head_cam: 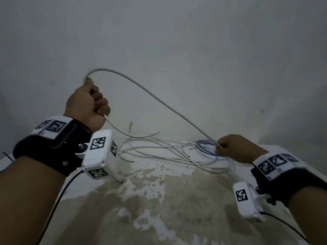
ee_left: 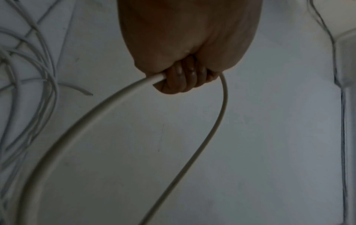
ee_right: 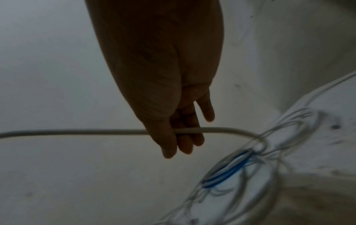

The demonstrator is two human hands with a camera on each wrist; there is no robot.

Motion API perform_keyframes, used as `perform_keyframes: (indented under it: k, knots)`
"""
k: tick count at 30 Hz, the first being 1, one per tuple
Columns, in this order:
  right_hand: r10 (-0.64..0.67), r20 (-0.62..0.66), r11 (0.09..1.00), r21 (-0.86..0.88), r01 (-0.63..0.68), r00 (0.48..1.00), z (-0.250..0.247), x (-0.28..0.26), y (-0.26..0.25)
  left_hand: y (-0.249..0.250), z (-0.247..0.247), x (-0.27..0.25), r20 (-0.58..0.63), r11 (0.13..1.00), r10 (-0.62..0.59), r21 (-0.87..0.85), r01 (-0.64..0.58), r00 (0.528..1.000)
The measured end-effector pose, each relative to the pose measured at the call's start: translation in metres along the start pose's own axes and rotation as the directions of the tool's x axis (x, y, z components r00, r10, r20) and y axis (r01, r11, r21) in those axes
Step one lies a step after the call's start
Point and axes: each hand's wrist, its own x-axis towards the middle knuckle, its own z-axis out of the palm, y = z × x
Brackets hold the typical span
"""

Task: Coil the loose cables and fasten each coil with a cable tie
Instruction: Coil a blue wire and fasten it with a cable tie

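A grey-white cable [head_cam: 159, 101] arcs through the air between both hands. My left hand [head_cam: 88, 105] is raised in a fist around it; in the left wrist view the cable [ee_left: 108, 106] enters the fist [ee_left: 183, 79] on one side and leaves on the other. My right hand [head_cam: 228, 145] is low at the right and pinches the same cable [ee_right: 77, 131] between thumb [ee_right: 163, 137] and fingers, just above the pile. A tangle of loose white cables [head_cam: 159, 151] lies on the table by the wall, with a blue cable [head_cam: 207, 150] looped among them. I see no cable tie.
The table top [head_cam: 159, 200] is white with large worn brown patches and stands against a bare grey wall [head_cam: 177, 41]. The cable pile [ee_right: 240, 175] lies at the table's far edge, near a corner on the right.
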Motion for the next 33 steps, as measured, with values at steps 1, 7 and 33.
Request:
perform_keyframes:
  k: [1, 7, 33]
  knots:
    - [0.053, 0.027, 0.998, -0.039, -0.052, 0.998, 0.004, -0.005, 0.016, 0.004, -0.003, 0.000, -0.023, 1.000, 0.003, -0.018, -0.004, 1.000]
    - [0.152, -0.306, 0.986, 0.108, -0.125, 0.940, -0.031, -0.026, 0.054, 0.005, -0.014, -0.008, 0.006, 0.997, -0.058, 0.045, 0.057, 0.998]
    - [-0.048, -0.413, 0.998, -0.052, 0.029, 0.910, -0.009, -0.027, -0.041, -0.037, 0.010, -0.061, 0.198, 0.771, -0.016, 0.626, -0.114, 0.980]
